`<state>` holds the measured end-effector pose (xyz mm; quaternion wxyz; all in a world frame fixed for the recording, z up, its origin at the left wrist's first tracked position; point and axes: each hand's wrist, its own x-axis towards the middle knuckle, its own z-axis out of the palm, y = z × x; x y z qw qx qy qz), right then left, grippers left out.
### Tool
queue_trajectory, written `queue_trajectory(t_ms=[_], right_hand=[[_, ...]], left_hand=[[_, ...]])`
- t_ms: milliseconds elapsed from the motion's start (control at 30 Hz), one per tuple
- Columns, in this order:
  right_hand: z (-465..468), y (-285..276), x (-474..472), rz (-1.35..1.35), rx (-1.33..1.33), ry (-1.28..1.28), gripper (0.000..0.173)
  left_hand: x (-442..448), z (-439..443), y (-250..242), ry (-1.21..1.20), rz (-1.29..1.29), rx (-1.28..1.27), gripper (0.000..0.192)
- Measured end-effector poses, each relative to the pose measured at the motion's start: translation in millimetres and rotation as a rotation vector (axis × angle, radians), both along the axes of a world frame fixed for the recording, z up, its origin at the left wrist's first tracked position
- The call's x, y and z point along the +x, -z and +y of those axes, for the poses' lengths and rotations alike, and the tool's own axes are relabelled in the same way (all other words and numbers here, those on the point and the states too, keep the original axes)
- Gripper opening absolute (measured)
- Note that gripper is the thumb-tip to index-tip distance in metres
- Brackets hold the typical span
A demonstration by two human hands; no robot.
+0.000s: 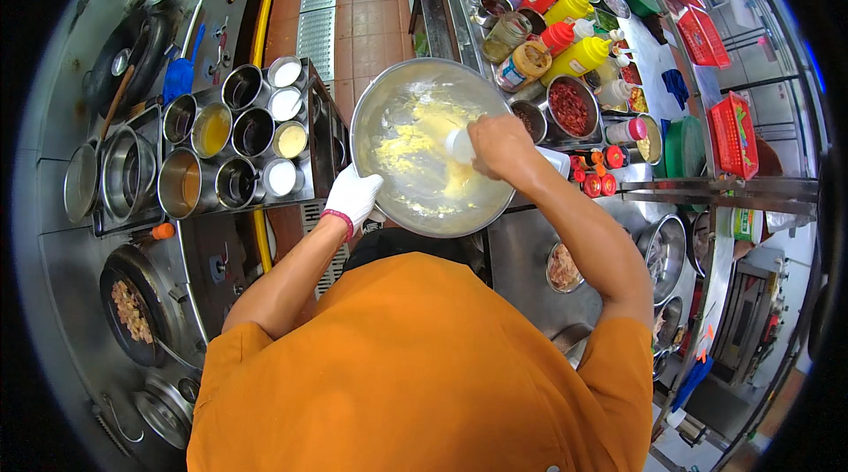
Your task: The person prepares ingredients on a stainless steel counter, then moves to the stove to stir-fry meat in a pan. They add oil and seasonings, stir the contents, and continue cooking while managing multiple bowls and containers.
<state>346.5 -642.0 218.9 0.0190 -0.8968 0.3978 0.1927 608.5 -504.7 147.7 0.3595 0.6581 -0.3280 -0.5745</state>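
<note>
A large stainless steel mixing bowl (430, 217) is in front of my torso, its inside smeared with a yellow, crumbly mixture (424, 134) and some white powder. My left hand (353, 197), in a white knitted glove with a red cuff, grips the bowl's rim at the lower left. Over the bowl's right side, my right hand (500, 146) is bare and closed around a white, blurred utensil (458, 146). That utensil reaches into the yellow mixture; its exact kind cannot be told.
At left, steel pots of liquids and powders (213, 129) stand beside a stove with a frying pan of chopped food (132, 313). Squeeze bottles (583, 56), jars and a pot of red chillies (571, 108) crowd the right counter. A bowl of raw meat (564, 268) sits lower right.
</note>
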Motion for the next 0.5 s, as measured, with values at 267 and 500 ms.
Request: queue_trajectory(t_ms=[267,500], right_hand=[[3,-18,-41,0.322,-0.074,-0.068,0.018],[-32,-13,3,-0.19,-0.326,0.024,0.014]], left_hand=[[1,-3,-13,-0.028,0.022,0.033,0.044],[-1,-10,-5,0.056,-0.02,-0.016,0.044]])
